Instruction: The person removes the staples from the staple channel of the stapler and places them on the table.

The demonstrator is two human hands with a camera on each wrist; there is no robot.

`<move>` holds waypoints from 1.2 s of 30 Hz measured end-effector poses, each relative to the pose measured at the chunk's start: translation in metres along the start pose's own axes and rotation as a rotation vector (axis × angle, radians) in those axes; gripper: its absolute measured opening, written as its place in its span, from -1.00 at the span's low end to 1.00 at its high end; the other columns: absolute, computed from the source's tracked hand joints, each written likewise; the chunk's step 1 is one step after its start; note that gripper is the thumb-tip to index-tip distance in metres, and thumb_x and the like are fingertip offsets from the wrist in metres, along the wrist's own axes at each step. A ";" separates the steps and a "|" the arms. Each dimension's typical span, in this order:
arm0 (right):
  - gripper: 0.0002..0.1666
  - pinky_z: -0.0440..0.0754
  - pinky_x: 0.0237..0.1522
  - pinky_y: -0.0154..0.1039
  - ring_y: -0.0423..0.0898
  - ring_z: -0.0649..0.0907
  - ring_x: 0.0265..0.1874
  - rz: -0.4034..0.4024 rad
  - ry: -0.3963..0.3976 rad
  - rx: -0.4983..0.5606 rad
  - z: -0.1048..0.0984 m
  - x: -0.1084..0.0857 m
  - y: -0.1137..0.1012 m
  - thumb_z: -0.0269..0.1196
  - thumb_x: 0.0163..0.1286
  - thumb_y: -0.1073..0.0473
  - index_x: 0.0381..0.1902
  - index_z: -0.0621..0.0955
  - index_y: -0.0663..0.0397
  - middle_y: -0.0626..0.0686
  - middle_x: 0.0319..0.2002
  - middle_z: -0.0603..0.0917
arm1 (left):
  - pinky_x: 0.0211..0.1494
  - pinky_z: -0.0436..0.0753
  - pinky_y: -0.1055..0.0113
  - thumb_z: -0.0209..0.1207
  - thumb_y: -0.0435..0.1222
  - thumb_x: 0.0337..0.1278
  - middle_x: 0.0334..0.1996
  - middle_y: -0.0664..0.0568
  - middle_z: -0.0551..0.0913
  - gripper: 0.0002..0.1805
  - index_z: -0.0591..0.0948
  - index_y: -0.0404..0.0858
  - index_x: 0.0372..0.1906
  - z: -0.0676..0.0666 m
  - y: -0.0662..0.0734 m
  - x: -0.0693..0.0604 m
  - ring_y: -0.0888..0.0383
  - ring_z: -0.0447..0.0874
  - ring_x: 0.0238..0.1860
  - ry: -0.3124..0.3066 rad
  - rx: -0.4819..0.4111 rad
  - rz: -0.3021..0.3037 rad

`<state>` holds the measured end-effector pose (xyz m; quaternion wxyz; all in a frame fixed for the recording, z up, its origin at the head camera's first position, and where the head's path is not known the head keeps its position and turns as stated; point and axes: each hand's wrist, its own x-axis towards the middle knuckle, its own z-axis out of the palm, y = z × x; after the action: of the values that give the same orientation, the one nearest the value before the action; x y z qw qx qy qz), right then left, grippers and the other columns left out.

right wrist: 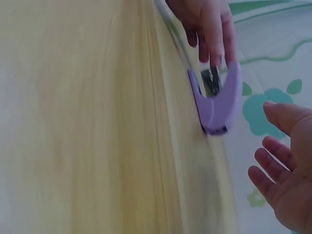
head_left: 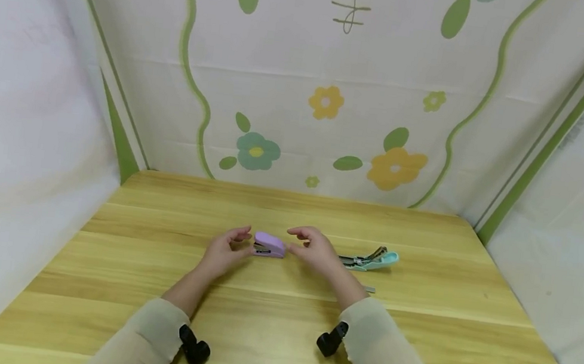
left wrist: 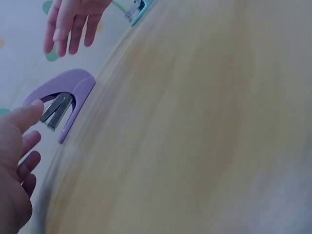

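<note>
Purple stapler [head_left: 271, 244] | left grip [head_left: 224, 252], right grip [head_left: 318, 252] spread beside it | backdrop lettering [head_left: 352, 6]: "Ha", cut off

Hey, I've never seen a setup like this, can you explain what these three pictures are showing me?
There's no machine: each grip is just a bare human hand. The large picture looks forward and down from the head; the other two come from small black cameras, one on each wrist. On the wooden table sits a purple stapler, between the left grip and the right grip. Farther right lies a teal stapler, opened up, with a small grey strip nearer the camera. Nothing is clearly held: the left grip reaches the purple stapler's open end, perhaps touching it, while the right grip is open and apart from it.
</note>
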<state>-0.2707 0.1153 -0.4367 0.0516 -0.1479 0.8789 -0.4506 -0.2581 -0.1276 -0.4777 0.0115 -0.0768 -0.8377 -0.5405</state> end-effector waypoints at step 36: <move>-0.58 0.56 0.20 -0.01 0.03 0.58 0.16 -0.077 -0.088 -0.231 0.038 0.025 -0.028 0.23 0.43 0.09 0.20 0.56 0.05 0.12 0.16 0.60 | 0.10 0.63 0.02 0.36 -0.27 0.10 -0.14 -0.12 0.78 -0.78 0.77 -0.30 -0.18 0.017 -0.005 0.009 -0.07 0.70 -0.01 0.064 0.203 -0.012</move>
<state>-0.2801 0.0626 -0.4354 0.0553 -0.2060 0.9155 -0.3411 -0.2668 -0.1127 -0.4883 0.0428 -0.0529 -0.8879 -0.4549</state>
